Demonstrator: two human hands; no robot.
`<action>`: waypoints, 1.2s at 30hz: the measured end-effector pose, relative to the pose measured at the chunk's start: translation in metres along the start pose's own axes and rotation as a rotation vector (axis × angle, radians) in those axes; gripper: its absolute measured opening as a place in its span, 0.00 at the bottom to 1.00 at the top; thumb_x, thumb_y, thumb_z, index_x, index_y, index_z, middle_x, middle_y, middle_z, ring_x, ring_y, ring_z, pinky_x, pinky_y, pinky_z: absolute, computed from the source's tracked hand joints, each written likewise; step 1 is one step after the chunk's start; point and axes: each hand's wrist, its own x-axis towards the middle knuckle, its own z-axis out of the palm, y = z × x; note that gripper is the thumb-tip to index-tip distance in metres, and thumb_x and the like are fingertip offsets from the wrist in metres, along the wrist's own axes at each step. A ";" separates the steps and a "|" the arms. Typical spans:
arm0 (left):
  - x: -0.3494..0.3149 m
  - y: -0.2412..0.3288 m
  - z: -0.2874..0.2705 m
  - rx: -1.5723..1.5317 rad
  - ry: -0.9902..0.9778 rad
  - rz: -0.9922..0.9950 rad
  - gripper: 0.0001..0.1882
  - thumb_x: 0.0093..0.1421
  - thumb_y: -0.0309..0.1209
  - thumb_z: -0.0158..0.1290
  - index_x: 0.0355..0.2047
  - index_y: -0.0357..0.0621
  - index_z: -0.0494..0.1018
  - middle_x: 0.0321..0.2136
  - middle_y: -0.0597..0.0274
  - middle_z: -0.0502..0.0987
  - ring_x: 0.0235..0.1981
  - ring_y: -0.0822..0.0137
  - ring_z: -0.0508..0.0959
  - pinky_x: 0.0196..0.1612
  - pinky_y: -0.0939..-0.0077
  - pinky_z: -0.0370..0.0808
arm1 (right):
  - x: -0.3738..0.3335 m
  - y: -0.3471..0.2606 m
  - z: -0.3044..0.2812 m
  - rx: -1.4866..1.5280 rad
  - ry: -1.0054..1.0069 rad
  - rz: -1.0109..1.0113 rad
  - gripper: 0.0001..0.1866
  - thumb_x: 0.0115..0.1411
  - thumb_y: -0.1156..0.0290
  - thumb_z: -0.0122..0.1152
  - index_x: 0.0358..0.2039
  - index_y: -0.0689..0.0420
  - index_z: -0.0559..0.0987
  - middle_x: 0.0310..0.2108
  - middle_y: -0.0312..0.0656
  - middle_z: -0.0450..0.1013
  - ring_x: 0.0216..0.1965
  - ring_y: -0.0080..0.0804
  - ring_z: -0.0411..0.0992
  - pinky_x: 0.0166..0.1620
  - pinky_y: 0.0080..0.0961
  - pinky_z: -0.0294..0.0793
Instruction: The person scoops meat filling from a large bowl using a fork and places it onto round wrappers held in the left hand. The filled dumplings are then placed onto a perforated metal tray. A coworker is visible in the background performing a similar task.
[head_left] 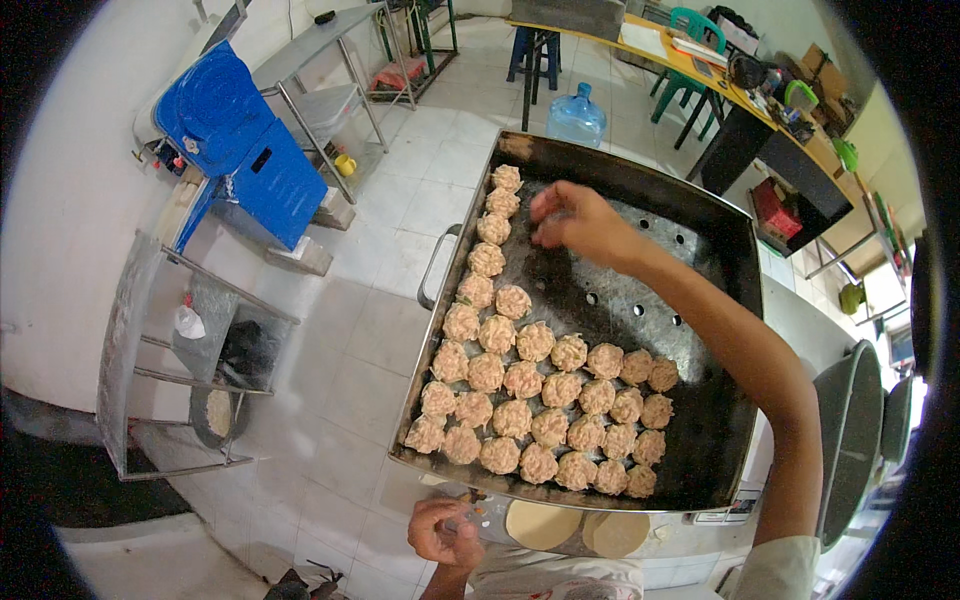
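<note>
A deep dark metal steamer tray [700, 400] with holes in its base stands before me. Several open-topped, meat-filled dumplings [523, 379] sit in rows along its near side, and a single line of them runs up its left side. Over the far left part of the tray hovers my right hand [578, 222], fingers bent but apart, with nothing visible in them, beside the left line of dumplings. My left hand [445, 532] is curled closed below the near left corner; what it holds, if anything, is hidden. Right of it lie round pale dough wrappers [542, 524] in two stacks.
A metal loop handle [437, 266] juts from the tray's left wall. Left stand a blue-covered machine [240, 150] and a metal rack [140, 370]. Beyond the tray are a blue water jug [577, 117] and a yellow-edged desk [740, 95]. A large dark pot [850, 430] is at right.
</note>
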 end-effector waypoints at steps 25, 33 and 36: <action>0.004 0.010 0.011 -0.031 0.042 -0.078 0.14 0.65 0.37 0.63 0.40 0.37 0.77 0.30 0.52 0.82 0.31 0.63 0.80 0.30 0.72 0.78 | 0.049 -0.009 0.005 0.191 0.207 0.181 0.26 0.64 0.76 0.64 0.62 0.62 0.71 0.51 0.48 0.76 0.47 0.34 0.78 0.52 0.32 0.80; 0.003 0.011 0.009 0.017 -0.033 -0.063 0.17 0.67 0.39 0.62 0.39 0.35 0.75 0.32 0.53 0.78 0.32 0.65 0.78 0.32 0.74 0.77 | 0.041 -0.005 0.025 0.134 0.205 0.146 0.24 0.63 0.80 0.64 0.60 0.61 0.73 0.49 0.44 0.77 0.49 0.32 0.78 0.53 0.30 0.80; 0.005 0.015 0.009 0.040 -0.051 -0.079 0.17 0.68 0.40 0.61 0.38 0.35 0.73 0.32 0.53 0.77 0.33 0.63 0.78 0.33 0.72 0.76 | 0.044 0.000 0.029 0.137 0.243 0.103 0.24 0.62 0.81 0.64 0.59 0.61 0.74 0.51 0.43 0.77 0.51 0.31 0.77 0.57 0.29 0.78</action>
